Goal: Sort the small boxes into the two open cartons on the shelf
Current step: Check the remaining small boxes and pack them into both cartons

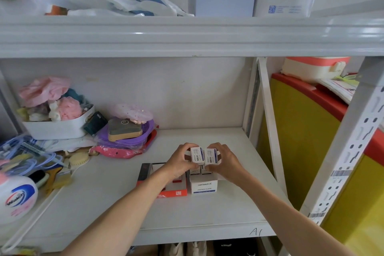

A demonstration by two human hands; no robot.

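Observation:
Two open cartons sit side by side on the white shelf (207, 210): a white one marked PAPER CLIPS (204, 186) on the right and a red and dark one (174, 192) on the left, partly hidden by my left forearm. My left hand (179, 162) grips a small white box with blue print (197, 155). My right hand (225, 162) grips a second, matching small box (212, 156). Both boxes touch each other just above the white carton, where more small boxes (199, 171) stand inside.
A white basket of cloths (56, 129), a purple tray with a sponge block (124, 131), a pink packet (120, 151), cables and brushes (37, 158) and a white bottle (16, 197) crowd the shelf's left. A white upright (270, 122) bounds the right; yellow and red bins (301, 131) stand beyond.

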